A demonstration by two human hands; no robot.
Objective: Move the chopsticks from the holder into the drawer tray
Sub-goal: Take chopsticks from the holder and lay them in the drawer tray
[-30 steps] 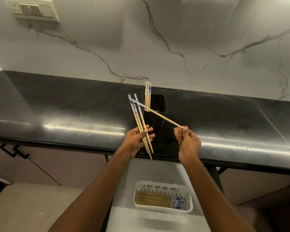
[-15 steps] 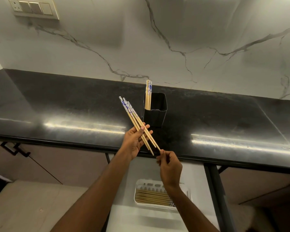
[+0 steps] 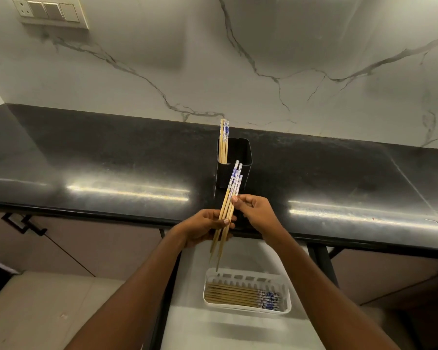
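Blue-tipped chopsticks [image 3: 227,210] bundled steeply before black holder [image 3: 234,170].

Home kitchen, black countertop [image 3: 111,157] (marble backsplash [image 3: 288,59])

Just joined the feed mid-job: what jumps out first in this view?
Both hands meet at centre frame over the counter edge: the left hand has a grip on a bundle of chopsticks, blue-patterned ends up, and the right hand touches it. Behind stands a black holder on the black counter with a few chopsticks left; below, a white drawer tray already holds a row.
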